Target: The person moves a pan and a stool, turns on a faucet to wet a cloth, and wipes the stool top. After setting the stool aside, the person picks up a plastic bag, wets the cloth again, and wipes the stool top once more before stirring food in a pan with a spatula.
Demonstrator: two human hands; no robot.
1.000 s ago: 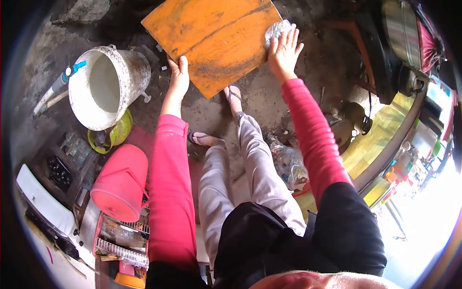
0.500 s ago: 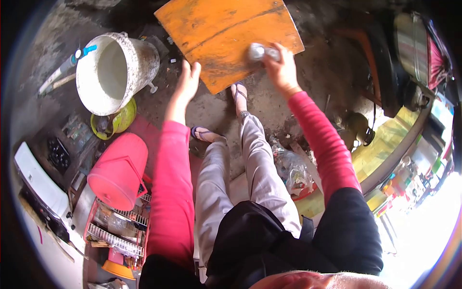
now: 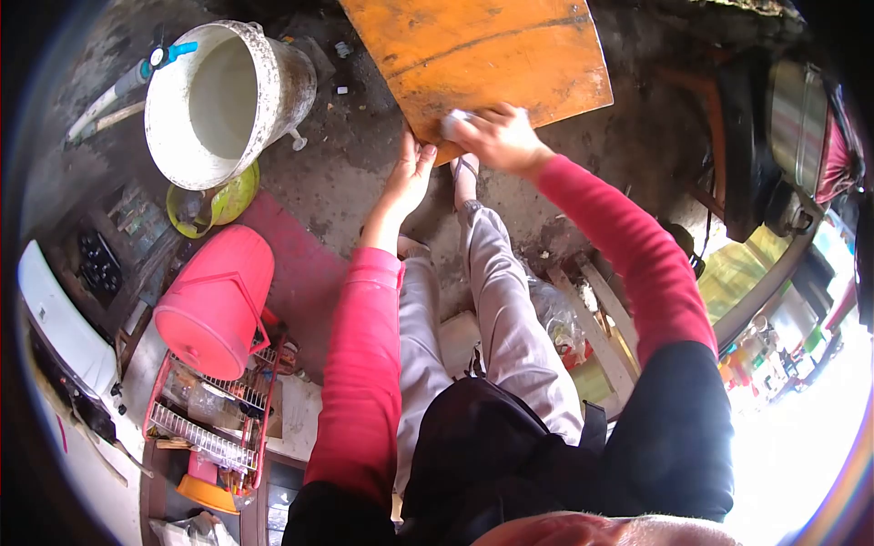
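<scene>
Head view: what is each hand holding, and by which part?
The left hand holds the orange board by its near corner; the right hand holds a whitish wad, exact grip hidden.

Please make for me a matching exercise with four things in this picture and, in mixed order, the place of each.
1. Orange board
2. White wad
3. Pink bucket
4. Blue pipe end

A. Next to the wire rack
B. At the big whitish bucket's rim
C. Left hand at its edge
D. Under the right hand

Pairs: 1-C, 2-D, 3-A, 4-B
</scene>
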